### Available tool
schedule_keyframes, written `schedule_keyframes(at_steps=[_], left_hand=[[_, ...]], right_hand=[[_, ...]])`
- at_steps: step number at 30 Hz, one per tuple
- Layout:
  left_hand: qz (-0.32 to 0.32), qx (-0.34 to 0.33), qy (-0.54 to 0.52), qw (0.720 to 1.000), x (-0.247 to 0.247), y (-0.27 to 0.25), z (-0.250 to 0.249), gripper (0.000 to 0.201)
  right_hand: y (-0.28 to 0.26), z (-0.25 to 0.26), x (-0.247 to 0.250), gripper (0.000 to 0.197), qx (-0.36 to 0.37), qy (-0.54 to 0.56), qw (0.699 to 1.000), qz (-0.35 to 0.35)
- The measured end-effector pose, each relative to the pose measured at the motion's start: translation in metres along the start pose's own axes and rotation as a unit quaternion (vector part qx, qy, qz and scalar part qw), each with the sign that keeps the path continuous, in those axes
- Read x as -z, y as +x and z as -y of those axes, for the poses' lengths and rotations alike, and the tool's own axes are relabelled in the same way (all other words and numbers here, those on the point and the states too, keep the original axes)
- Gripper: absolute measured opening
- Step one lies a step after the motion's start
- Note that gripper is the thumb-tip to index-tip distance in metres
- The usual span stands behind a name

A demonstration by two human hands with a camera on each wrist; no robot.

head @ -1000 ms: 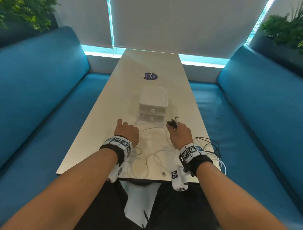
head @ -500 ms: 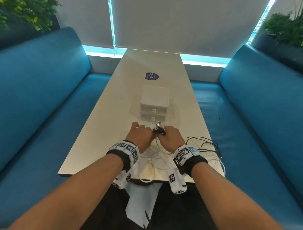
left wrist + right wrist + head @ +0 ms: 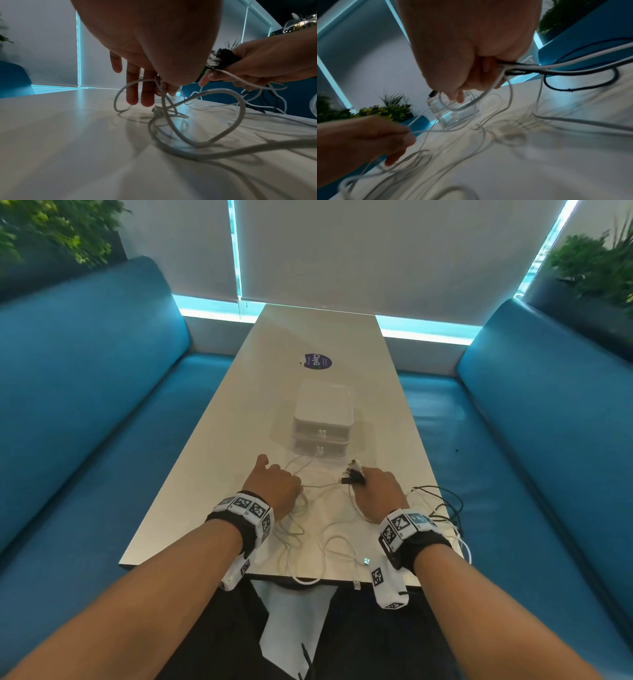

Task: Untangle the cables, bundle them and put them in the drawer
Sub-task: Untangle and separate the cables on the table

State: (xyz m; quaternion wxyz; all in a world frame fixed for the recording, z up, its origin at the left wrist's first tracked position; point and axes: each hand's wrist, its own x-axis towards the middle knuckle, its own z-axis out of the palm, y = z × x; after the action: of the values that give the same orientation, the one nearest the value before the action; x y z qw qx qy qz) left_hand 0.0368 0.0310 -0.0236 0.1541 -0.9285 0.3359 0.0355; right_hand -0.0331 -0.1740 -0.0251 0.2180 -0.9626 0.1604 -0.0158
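Observation:
Tangled white cables (image 3: 329, 542) lie in loops on the near end of the table (image 3: 212, 474). My left hand (image 3: 277, 482) pinches one thin white cable (image 3: 426, 131) between thumb and forefinger; its other fingers (image 3: 132, 86) point down straight. My right hand (image 3: 375, 487) grips a bunch of black and white plug ends (image 3: 352, 474), with black and white cables (image 3: 539, 68) trailing out of the fist. A white strand runs taut between the two hands. The white two-drawer box (image 3: 322, 419) stands just beyond them, both drawers pushed in.
Black cables (image 3: 442, 501) spill over the table's right edge toward the blue bench (image 3: 513, 474). A second blue bench (image 3: 85, 422) runs along the left. A round purple sticker (image 3: 318, 361) lies behind the drawer box. One white plug (image 3: 357, 584) hangs at the near edge.
The hands came together in front of the drawer box half a second ago and have now drawn apart again, the left hand pulling a white cable leftward from the bunch in the right.

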Motion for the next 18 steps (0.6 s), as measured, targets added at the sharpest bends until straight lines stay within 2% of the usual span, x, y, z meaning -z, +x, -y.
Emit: schedule_keyframes(at_steps=[4, 6, 10, 15, 18], left_hand=[[-0.023, -0.017, -0.034, 0.999, 0.012, 0.005, -0.02, 0.023], [-0.034, -0.018, -0.064, 0.997, 0.014, 0.008, -0.025, 0.024], [-0.043, -0.022, -0.08, 0.996, 0.006, 0.009, -0.016, 0.015], [-0.01, -0.007, -0.07, 0.997, -0.004, 0.003, 0.01, 0.025], [0.003, -0.012, -0.058, 0.998, -0.001, 0.003, 0.002, 0.027]], right_hand=[[-0.007, 0.02, -0.013, 0.019, 0.105, -0.004, 0.993, 0.046], [-0.008, 0.025, -0.016, 0.018, 0.113, 0.005, 0.993, 0.041], [-0.007, 0.019, -0.011, 0.02, 0.09, -0.015, 0.995, 0.031], [-0.002, -0.005, 0.003, 0.023, -0.02, -0.041, 0.999, -0.004], [-0.005, 0.002, 0.0, 0.023, -0.007, -0.029, 1.0, 0.007]])
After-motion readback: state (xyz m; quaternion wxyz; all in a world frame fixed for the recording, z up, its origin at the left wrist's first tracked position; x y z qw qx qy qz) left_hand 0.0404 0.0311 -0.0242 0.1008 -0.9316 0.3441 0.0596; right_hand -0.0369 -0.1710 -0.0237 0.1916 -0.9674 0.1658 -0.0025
